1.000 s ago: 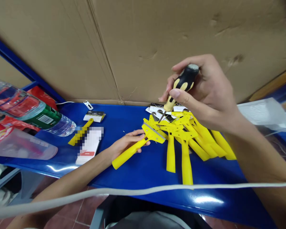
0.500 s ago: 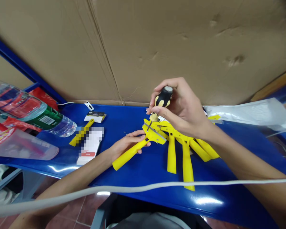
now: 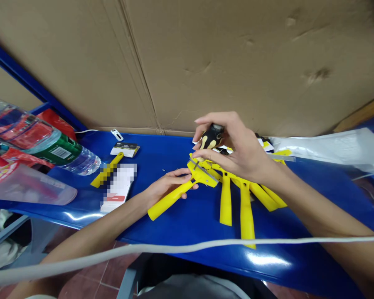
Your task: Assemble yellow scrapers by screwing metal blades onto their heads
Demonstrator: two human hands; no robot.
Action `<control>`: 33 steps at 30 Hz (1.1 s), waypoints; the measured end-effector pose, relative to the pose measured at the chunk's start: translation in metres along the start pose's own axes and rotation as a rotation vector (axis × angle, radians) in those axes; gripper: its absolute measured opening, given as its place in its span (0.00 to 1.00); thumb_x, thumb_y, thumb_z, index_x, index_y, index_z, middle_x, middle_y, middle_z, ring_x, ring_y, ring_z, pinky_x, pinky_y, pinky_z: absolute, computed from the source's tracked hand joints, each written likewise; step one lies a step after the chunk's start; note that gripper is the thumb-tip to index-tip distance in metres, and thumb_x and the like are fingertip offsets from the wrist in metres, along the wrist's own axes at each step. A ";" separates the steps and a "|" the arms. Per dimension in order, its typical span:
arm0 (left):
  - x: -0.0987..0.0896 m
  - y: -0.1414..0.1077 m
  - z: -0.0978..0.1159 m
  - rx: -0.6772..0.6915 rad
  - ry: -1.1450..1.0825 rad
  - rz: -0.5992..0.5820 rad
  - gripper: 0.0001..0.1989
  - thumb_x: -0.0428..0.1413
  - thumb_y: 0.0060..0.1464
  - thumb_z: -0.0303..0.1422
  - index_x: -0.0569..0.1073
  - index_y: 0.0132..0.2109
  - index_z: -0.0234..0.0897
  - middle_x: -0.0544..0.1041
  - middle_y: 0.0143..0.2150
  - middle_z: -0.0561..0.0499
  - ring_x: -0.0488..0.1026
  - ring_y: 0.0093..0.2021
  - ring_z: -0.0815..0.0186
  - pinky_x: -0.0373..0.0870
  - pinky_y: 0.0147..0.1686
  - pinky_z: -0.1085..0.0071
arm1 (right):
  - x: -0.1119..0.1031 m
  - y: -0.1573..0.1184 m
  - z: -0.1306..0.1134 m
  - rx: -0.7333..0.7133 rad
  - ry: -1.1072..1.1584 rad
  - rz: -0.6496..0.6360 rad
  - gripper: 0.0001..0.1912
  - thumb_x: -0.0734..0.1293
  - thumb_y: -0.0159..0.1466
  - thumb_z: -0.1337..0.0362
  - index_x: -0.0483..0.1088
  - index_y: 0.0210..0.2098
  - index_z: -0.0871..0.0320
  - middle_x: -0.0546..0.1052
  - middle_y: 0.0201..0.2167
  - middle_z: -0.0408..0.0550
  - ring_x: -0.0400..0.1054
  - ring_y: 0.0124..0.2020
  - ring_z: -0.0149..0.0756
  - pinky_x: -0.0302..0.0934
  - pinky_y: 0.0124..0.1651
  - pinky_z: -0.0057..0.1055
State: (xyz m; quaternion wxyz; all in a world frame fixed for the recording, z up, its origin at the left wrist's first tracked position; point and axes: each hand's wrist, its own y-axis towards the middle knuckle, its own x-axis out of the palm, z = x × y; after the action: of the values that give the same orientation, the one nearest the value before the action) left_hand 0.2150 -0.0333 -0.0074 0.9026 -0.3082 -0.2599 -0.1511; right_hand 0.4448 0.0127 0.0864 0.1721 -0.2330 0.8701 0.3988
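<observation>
My left hand (image 3: 171,185) is closed around the neck of a yellow scraper (image 3: 168,201), whose handle slants down toward me. A metal strip runs along the edge of its head, with a small screw near one end. In my right hand (image 3: 237,145) is a black and cream screwdriver (image 3: 210,138), gripped between thumb and fingers. Its shaft slopes down to the scraper's head, near the far end; the exact contact of the tip is too small to make out. Several more yellow scrapers (image 3: 247,216) lie in a heap just right of it, partly under my right hand.
At left are a large water bottle (image 3: 60,151), a plastic cup (image 3: 34,187), a phone-like white item (image 3: 120,189), another yellow scraper (image 3: 114,165) and a small card pack (image 3: 125,149). Clear plastic wrapping (image 3: 327,151) lies at the right. A white cable (image 3: 187,246) crosses in front.
My right hand has turned on the screwdriver, its fingers lifting and spreading a little, and the screwdriver handle leans lower. My left hand and the scraper have stayed nearly still.
</observation>
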 end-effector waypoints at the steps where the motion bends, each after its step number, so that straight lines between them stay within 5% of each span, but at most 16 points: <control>1: 0.000 0.000 0.000 0.004 0.003 0.005 0.14 0.69 0.58 0.25 0.80 0.51 0.33 0.84 0.50 0.41 0.86 0.43 0.58 0.77 0.23 0.77 | -0.001 0.000 -0.001 -0.010 -0.038 -0.028 0.22 0.72 0.73 0.57 0.65 0.64 0.47 0.79 0.54 0.50 0.78 0.52 0.47 0.74 0.57 0.50; 5: -0.001 0.001 -0.001 0.026 0.017 -0.009 0.16 0.69 0.58 0.25 0.80 0.53 0.32 0.84 0.50 0.40 0.86 0.42 0.58 0.76 0.23 0.77 | -0.007 0.000 -0.006 -0.014 -0.039 -0.119 0.27 0.68 0.74 0.62 0.63 0.70 0.48 0.76 0.64 0.53 0.75 0.62 0.48 0.71 0.64 0.49; 10: -0.003 0.002 -0.002 0.040 0.017 -0.018 0.17 0.68 0.58 0.25 0.80 0.54 0.33 0.84 0.51 0.39 0.86 0.44 0.57 0.76 0.24 0.77 | -0.010 0.001 -0.006 -0.053 -0.164 -0.077 0.22 0.73 0.72 0.58 0.70 0.64 0.49 0.81 0.56 0.52 0.77 0.57 0.50 0.71 0.63 0.52; 15: 0.002 -0.001 0.000 0.073 0.004 0.033 0.17 0.66 0.60 0.22 0.80 0.56 0.32 0.83 0.52 0.39 0.86 0.41 0.59 0.75 0.23 0.76 | -0.010 0.002 -0.007 -0.060 -0.120 -0.115 0.29 0.71 0.72 0.61 0.64 0.71 0.48 0.75 0.66 0.54 0.74 0.63 0.51 0.70 0.66 0.52; 18: 0.005 -0.003 0.001 0.086 -0.004 0.037 0.16 0.65 0.60 0.22 0.80 0.54 0.32 0.83 0.50 0.40 0.85 0.40 0.59 0.75 0.22 0.76 | -0.010 0.002 -0.008 -0.071 -0.143 -0.078 0.26 0.71 0.73 0.59 0.67 0.68 0.50 0.77 0.63 0.55 0.76 0.60 0.51 0.71 0.64 0.51; 22: 0.004 -0.003 0.001 0.101 0.006 0.027 0.15 0.66 0.59 0.22 0.80 0.53 0.33 0.83 0.49 0.41 0.85 0.41 0.59 0.75 0.23 0.76 | -0.009 0.001 -0.006 -0.073 -0.132 -0.087 0.33 0.72 0.72 0.59 0.61 0.72 0.51 0.74 0.66 0.57 0.74 0.62 0.51 0.72 0.63 0.49; 27: 0.003 -0.003 0.001 0.096 0.023 0.023 0.15 0.66 0.60 0.22 0.81 0.53 0.33 0.83 0.50 0.41 0.86 0.41 0.59 0.76 0.23 0.76 | -0.007 0.000 -0.002 -0.041 -0.168 -0.045 0.31 0.73 0.72 0.56 0.63 0.70 0.49 0.77 0.59 0.54 0.78 0.51 0.47 0.74 0.59 0.48; 31: 0.002 -0.002 -0.001 0.100 0.039 0.025 0.15 0.67 0.58 0.23 0.81 0.53 0.33 0.84 0.49 0.41 0.86 0.41 0.57 0.77 0.23 0.75 | -0.006 -0.002 0.001 -0.059 -0.052 -0.127 0.35 0.71 0.72 0.60 0.56 0.74 0.49 0.74 0.63 0.55 0.75 0.59 0.49 0.74 0.60 0.48; 33: 0.000 -0.002 -0.003 0.101 0.036 0.027 0.16 0.68 0.58 0.24 0.81 0.53 0.34 0.84 0.48 0.42 0.86 0.42 0.57 0.77 0.23 0.76 | -0.007 -0.002 0.001 -0.027 -0.019 -0.118 0.33 0.71 0.72 0.60 0.59 0.72 0.46 0.76 0.61 0.52 0.78 0.55 0.49 0.76 0.56 0.48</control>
State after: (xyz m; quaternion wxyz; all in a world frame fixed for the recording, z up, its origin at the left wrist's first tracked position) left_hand 0.2157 -0.0363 -0.0082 0.9234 -0.2629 -0.2468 -0.1312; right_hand 0.4515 0.0142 0.0878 0.2004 -0.2823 0.8478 0.4018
